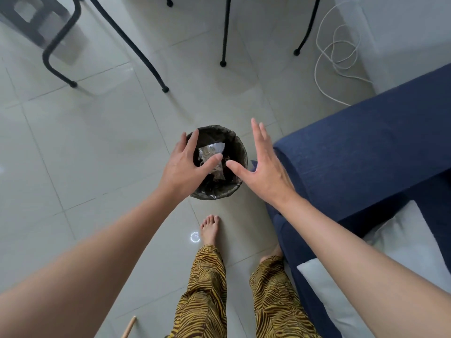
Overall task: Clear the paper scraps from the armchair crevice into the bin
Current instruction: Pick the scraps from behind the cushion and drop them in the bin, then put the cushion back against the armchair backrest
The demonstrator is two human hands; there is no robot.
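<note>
Head view: both hands, left (181, 164) and right (263, 170), are being held spread and empty over the round black-lined bin (240, 152); the navy fabric armchair (366, 152) is lying rightward, nearer the right hand, scraps unseen

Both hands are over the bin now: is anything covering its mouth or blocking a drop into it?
Nothing visible blocks it. The bin stands open on the floor beside the armchair, lined with a dark bag and holding crumpled rubbish. The left hand and right hand hover above it, fingers spread and empty.
</note>
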